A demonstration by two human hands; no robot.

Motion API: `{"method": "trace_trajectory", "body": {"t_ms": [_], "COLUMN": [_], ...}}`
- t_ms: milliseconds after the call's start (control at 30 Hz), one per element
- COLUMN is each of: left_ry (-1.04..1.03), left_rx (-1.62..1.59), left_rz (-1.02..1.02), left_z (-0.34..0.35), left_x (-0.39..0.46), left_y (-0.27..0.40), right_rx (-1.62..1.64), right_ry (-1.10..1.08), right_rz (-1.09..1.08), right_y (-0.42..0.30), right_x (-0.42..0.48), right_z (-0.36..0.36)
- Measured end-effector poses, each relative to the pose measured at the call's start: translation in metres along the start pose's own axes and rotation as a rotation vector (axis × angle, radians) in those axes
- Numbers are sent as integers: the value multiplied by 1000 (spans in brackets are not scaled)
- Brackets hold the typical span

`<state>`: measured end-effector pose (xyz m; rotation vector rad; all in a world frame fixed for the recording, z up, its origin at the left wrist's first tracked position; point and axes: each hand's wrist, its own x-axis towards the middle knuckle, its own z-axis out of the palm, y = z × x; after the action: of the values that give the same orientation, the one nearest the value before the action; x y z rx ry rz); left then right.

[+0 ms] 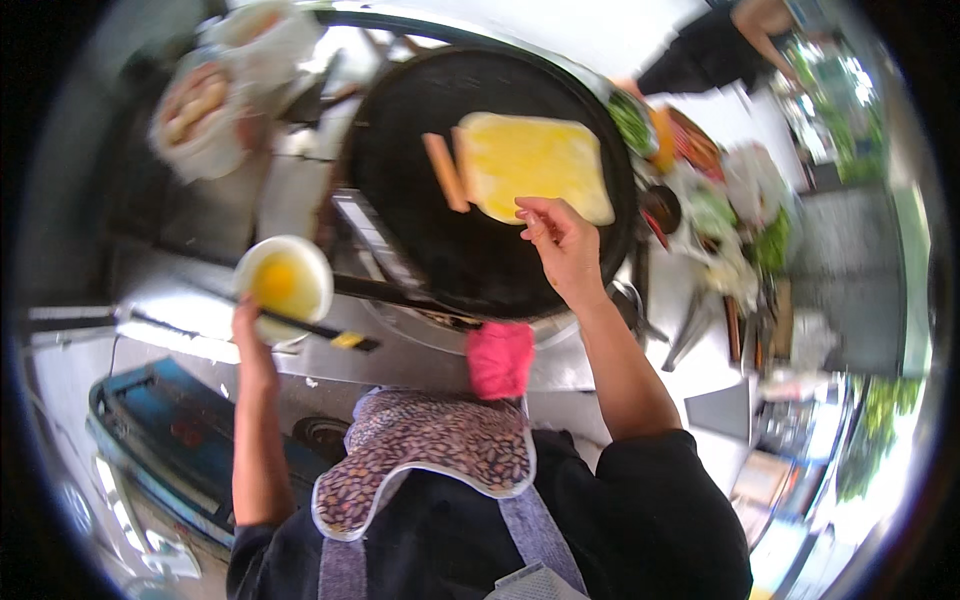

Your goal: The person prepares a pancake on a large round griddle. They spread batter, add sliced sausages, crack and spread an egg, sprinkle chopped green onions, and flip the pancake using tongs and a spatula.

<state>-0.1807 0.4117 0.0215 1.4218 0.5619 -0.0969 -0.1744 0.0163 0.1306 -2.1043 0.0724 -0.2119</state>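
A white bowl [323, 279] with egg yolk and egg white in it is held up by my left hand [250, 330], left of the round black griddle [397, 97]. Dark chopsticks [296, 322] with a yellow band lie across the bowl at that hand. Over the griddle's lower right part, my right hand [564, 244] has curled fingers near the edge of a flat yellow egg-coated pancake [536, 165]; whether its fingertips pinch anything cannot be told. Two sausage-like sticks [445, 172] lie at the pancake's left side, one touching its edge.
Plastic-lined containers of food [196, 105] stand at the upper left. Green vegetables [631, 122], bags and a small dark bowl [661, 210] are right of the griddle. A pink cloth [500, 360] hangs at the counter's front edge. Another person [712, 49] is at the upper right.
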Motion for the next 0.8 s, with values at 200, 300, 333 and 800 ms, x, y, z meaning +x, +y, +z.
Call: {"method": "trace_trajectory", "body": {"t_ms": [200, 300, 333, 800], "left_ry": [-16, 29, 52, -646], "left_rx": [-127, -217, -198, 303], "left_rz": [157, 139, 172, 223], "left_z": [41, 92, 110, 297], "left_x": [-109, -167, -178, -221], "left_y": [18, 16, 5, -82], "right_rx": [-389, -980, -964, 349], "right_ry": [517, 569, 536, 974], "right_rz": [245, 588, 817, 593], "right_y": [167, 224, 237, 278], "right_x": [-134, -208, -225, -295], "right_z": [-182, -264, -281, -227]}}
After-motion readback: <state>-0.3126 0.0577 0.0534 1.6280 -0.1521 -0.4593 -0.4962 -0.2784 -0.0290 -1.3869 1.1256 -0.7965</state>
